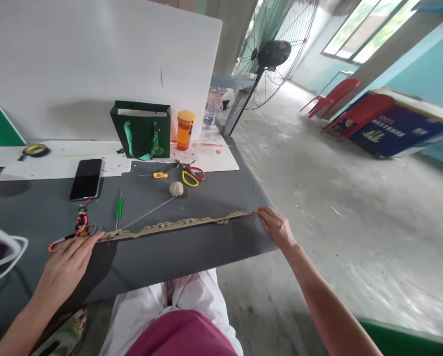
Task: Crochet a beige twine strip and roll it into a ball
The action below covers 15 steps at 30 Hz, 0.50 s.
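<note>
- The left hand (71, 259) lies low on the dark grey table (206, 247). Its fingers are stretched out and pressed together, and the tips touch the left end of a braided strip (177, 225). If the thumb grips the strip from under, one cannot tell.
- The right hand (277, 227) is at the right edge of the table. It pinches the other end of the strip between the thumb and the fingertips.
- The braided strip is beige and knotted. It runs in an almost straight line between the two hands, across the near part of the table, and it rises a little toward the right.
- Just beside the left hand there is a strand of red and black beads (81, 222), which leads up to a black phone (86, 179) lying face up.
- Behind the strip lie a tool with a green handle (119, 207) and a thin metal rod (147, 213). The rod points to a small ball of twine (176, 188).
- Further back are scissors (192, 175) with yellow and red handles, and a small yellow piece (160, 175) is near them.
- At the back of the table stand a green paper bag (142, 129) and an orange bottle (185, 130), side by side in front of a white board (95, 59).
- A roll of tape (36, 150) lies at the far left.
- On the floor beyond the table stands a large fan (269, 54), and red chairs (336, 94) are well apart from it.
</note>
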Each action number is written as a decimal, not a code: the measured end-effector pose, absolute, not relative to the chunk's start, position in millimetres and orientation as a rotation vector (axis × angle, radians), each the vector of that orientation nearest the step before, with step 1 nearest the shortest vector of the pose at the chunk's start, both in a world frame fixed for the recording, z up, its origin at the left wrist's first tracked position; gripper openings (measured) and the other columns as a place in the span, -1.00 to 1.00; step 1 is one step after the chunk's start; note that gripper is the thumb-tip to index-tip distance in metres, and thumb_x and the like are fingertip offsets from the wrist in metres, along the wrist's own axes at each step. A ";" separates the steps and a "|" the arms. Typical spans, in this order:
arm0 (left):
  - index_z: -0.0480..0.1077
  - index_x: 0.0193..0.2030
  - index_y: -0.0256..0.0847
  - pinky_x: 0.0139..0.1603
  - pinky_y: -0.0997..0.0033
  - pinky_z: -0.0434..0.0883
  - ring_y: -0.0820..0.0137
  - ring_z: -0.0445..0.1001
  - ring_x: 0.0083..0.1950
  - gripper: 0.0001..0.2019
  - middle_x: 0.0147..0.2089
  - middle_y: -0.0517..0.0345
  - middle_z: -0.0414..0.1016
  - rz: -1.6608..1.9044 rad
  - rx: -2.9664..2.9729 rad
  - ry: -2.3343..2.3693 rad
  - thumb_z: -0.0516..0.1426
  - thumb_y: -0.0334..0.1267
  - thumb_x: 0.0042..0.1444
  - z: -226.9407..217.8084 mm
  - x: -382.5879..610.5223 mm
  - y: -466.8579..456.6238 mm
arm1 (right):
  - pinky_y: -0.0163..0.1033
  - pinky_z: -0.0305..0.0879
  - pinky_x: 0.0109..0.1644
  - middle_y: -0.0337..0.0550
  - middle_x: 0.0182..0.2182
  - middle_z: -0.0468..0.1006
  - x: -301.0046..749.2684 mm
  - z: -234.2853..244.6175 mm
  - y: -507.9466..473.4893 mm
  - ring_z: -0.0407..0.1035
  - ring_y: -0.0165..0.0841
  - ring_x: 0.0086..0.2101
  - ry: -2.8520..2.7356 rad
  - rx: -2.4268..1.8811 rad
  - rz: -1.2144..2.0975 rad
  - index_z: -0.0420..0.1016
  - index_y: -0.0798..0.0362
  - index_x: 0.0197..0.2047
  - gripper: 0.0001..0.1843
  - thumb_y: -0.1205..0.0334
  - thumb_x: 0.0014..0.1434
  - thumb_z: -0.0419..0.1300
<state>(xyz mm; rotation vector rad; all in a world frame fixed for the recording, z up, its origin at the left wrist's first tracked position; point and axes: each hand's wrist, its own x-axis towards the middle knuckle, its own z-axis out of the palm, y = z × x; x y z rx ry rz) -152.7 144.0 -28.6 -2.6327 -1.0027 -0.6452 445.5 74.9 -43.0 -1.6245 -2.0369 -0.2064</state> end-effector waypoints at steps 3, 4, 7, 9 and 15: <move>0.23 0.38 -0.13 -0.05 0.08 0.45 0.12 0.60 -0.22 -0.47 -0.04 0.02 0.68 -0.582 -2.529 -0.893 -0.08 -0.52 0.30 -25.5 -148.8 142.5 | -0.15 0.50 -0.19 -0.03 -0.27 0.63 446.3 -47.1 73.3 0.54 -0.23 -0.30 -2.072 -1.623 -0.242 0.63 -0.05 -0.19 -0.66 0.30 0.40 0.01; 0.23 0.37 -0.15 -0.05 0.09 0.45 0.12 0.60 -0.23 -0.46 -0.05 0.01 0.68 -0.571 -2.524 -0.871 -0.08 -0.53 0.30 -25.3 -148.0 142.4 | -0.14 0.50 -0.20 -0.04 -0.28 0.64 446.3 -48.6 72.8 0.53 -0.23 -0.31 -2.085 -1.621 -0.248 0.63 -0.06 -0.19 -0.66 0.30 0.39 0.01; 0.27 0.33 -0.18 -0.03 0.13 0.43 0.15 0.60 -0.23 -0.49 -0.09 0.03 0.69 -0.570 -2.541 -0.837 -0.07 -0.55 0.29 -24.8 -146.2 141.5 | -0.12 0.50 -0.20 -0.02 -0.27 0.64 445.9 -52.1 70.1 0.53 -0.21 -0.30 -2.100 -1.624 -0.273 0.64 -0.04 -0.17 -0.66 0.32 0.39 0.01; 0.32 0.28 -0.21 -0.01 0.14 0.42 0.16 0.59 -0.22 -0.53 -0.12 0.04 0.69 -0.578 -2.556 -0.819 -0.05 -0.57 0.29 -23.5 -145.5 139.7 | -0.11 0.51 -0.18 -0.01 -0.25 0.65 445.5 -53.4 67.4 0.54 -0.20 -0.28 -2.096 -1.628 -0.287 0.63 -0.04 -0.14 -0.67 0.33 0.39 0.01; 0.46 0.13 -0.17 -0.02 0.14 0.40 0.16 0.57 -0.16 -0.58 -0.10 0.03 0.68 -0.587 -2.573 -0.866 -0.04 -0.57 0.28 -23.1 -146.1 134.2 | -0.08 0.50 -0.14 -0.01 -0.25 0.63 444.5 -53.1 64.7 0.52 -0.17 -0.26 -2.093 -1.618 -0.283 0.60 -0.03 -0.12 -0.71 0.34 0.37 0.03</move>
